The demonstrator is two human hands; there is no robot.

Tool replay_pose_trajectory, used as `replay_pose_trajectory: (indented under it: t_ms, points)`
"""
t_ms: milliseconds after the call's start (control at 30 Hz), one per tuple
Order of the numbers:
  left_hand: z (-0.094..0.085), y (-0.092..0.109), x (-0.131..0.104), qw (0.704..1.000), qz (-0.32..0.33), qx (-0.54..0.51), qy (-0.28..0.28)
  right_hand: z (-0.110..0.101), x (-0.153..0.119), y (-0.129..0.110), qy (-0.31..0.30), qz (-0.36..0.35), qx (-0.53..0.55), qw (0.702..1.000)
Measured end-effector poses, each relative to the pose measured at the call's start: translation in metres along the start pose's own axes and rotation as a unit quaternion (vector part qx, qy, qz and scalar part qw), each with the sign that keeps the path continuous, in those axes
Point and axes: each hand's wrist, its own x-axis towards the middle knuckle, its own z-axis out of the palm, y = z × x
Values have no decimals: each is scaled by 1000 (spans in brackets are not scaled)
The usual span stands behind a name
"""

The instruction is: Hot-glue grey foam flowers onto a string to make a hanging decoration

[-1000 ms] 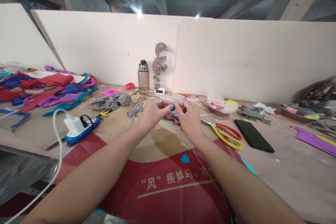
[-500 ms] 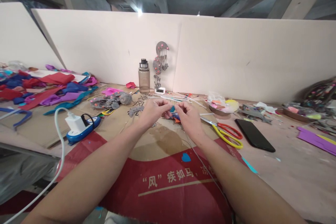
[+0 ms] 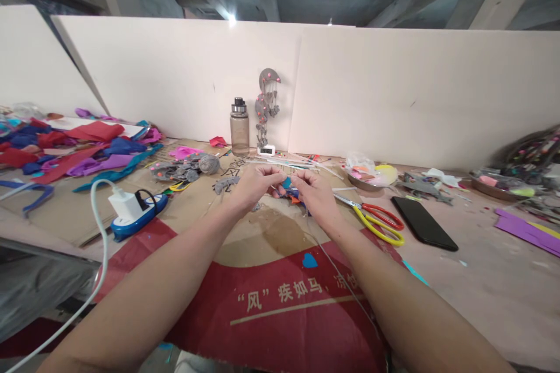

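Note:
Over the cardboard sheet [image 3: 245, 250], my left hand [image 3: 261, 182] and my right hand [image 3: 314, 193] meet fingertip to fingertip. Both are closed in a pinch on a small blue felt piece [image 3: 287, 182], partly covered by the fingers. Just below it, orange and dark blue scraps [image 3: 296, 200] show beside my right hand. A thin grey cord [image 3: 335, 268] runs from under that hand toward the front edge. Nearer to me lies a blue felt heart [image 3: 310, 260]. Scissors [image 3: 378, 221] with red and yellow handles rest right of my right hand.
A black phone [image 3: 424, 223] lies right of the scissors. Behind my hands stand a water bottle [image 3: 240, 131], a small digital clock [image 3: 266, 150] and a grey moon-shaped hanging ornament [image 3: 268, 102]. At left are a blue power strip [image 3: 140, 215] and piled felt strips [image 3: 79, 145].
The pinching hands have barely moved. My right-hand fingers have shifted slightly, and a bit more of the blue felt and the cord by that hand shows.

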Motion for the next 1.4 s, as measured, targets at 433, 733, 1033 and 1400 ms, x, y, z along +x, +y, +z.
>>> replay_pose_trajectory:
  t_ms: [433,733,1033,1400]
  points:
    - [-9,1,3,996,-55,27,-61,-3,4,5,40,-25,-125,991]
    - [1,7,-4,989,16,144,5,2,4,15,27,-81,-98,991]
    - [-4,4,-1,991,32,130,16,1,3,14,34,-82,-83,993]
    - [-4,4,0,989,40,141,38,2,3,15,34,-93,-110,989]
